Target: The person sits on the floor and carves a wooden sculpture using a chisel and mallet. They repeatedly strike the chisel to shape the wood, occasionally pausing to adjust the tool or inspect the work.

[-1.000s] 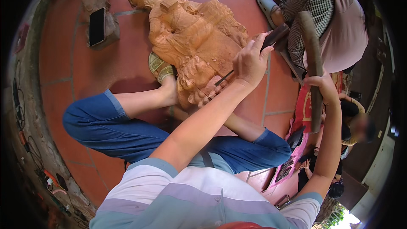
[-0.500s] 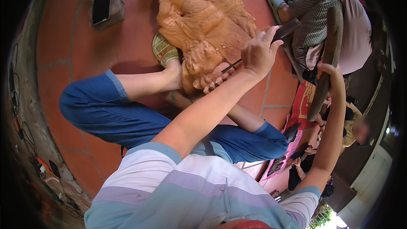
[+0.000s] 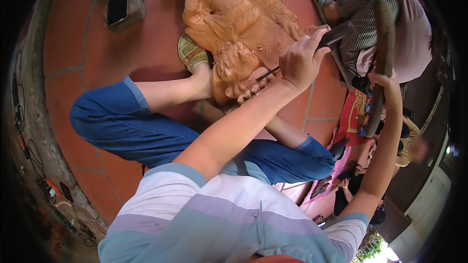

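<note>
A reddish-brown wood carving (image 3: pixel 243 24), with draped folds and a knobbly near end, lies on the floor before my crossed legs. My left hand (image 3: pixel 301 63) is closed round a chisel (image 3: pixel 336 35); its dark handle sticks out past my thumb. The thin blade slants down to the left, its tip at the near end of the carving, among small rounded lumps. Out to the right, my right hand (image 3: pixel 387 84) grips a long wooden club (image 3: pixel 385 39), raised and apart from the chisel handle. Several wood chips lie on the carving.
A phone (image 3: pixel 117 3) rests on a block at the far left. Another person (image 3: pixel 412 34) sits close on the right, beyond the club. Red cloth (image 3: pixel 350 112) and a row of dark tools (image 3: pixel 321 186) lie at the right; cables (image 3: pixel 30 158) run along the left wall.
The whole view has shifted slightly to the right. Both hands keep their grips, and the chisel tip stays at the same part of the carving. The club remains raised.
</note>
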`<state>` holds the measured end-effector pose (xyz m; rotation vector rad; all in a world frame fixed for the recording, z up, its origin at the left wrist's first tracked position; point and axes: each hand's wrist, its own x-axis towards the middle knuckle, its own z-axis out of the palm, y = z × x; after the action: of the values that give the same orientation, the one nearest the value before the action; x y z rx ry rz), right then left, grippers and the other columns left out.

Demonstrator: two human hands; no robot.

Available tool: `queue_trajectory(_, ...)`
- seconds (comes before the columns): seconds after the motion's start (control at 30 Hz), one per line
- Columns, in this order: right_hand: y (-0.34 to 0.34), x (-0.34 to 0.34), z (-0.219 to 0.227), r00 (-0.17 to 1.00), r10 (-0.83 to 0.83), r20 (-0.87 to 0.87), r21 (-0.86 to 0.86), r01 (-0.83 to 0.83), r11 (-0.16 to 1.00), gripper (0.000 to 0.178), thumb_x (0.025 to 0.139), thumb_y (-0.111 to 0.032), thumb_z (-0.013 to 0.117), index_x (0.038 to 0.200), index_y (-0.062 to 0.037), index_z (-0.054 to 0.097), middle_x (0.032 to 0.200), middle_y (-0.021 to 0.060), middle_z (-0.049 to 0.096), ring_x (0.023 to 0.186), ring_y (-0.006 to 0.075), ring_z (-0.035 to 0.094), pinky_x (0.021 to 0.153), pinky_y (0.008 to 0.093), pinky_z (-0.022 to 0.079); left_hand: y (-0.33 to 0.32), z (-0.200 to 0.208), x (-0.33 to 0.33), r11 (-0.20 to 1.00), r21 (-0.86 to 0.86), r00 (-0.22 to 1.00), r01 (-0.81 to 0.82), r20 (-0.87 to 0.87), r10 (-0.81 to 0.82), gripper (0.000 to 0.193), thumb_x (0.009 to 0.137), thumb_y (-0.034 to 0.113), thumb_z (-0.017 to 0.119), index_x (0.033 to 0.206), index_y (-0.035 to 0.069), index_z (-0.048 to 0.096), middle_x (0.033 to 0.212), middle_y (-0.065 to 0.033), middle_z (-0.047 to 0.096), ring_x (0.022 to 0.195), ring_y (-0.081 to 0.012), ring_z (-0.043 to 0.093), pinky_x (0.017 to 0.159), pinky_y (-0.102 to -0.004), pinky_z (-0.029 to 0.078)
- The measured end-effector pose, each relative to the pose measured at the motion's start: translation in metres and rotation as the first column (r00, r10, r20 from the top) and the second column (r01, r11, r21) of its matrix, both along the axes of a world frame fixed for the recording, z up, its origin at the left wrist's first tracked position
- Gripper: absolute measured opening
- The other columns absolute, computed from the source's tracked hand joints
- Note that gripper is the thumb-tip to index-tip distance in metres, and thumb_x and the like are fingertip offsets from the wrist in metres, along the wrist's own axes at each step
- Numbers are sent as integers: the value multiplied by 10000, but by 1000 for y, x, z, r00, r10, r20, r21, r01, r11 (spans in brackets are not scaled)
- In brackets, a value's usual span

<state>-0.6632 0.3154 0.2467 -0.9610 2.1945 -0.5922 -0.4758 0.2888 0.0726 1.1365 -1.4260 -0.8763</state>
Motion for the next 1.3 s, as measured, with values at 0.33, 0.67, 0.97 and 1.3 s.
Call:
queue_trajectory(0.33,33,8,1,994,-56,90,-37,59,998,405,648,-10,640,1041,-43,548,747,-11,526,629,86,507,576,244,404,5,3,4,996,-68,998,54,-34,-57,396,844,331,649,1208,186,591,811,-45,636,707,-248,636,580,-349,489)
queue_trajectory(0.67,77,4,-5,995,93,-39,94,-89,992,356,641,-16,650,976,-76,544,731,-43,480,631,57,443,598,217,383,10,13,8,973,-191,990,132,-21,-138,355,836,324,657,1165,196,622,715,-39,598,635,-243,619,552,-356,480)
queue_trajectory(0.97,76,42,-91,872,-170,460,-261,315,913,342,608,-150,738,890,-57,568,657,33,553,509,173,545,468,316,461,30,50,19,872,-23,865,490,-109,-489,452,866,185,654,1277,48,525,1175,-186,618,1075,-334,608,905,-400,480)
queue_trajectory(1.3,31,165,-98,414,111,903,-258,320,912,144,741,-85,669,814,-2,577,618,80,549,573,217,555,585,336,483,-24,126,97,983,-150,962,106,-235,-140,364,893,288,637,1149,45,548,795,-138,638,735,-303,638,664,-358,487)
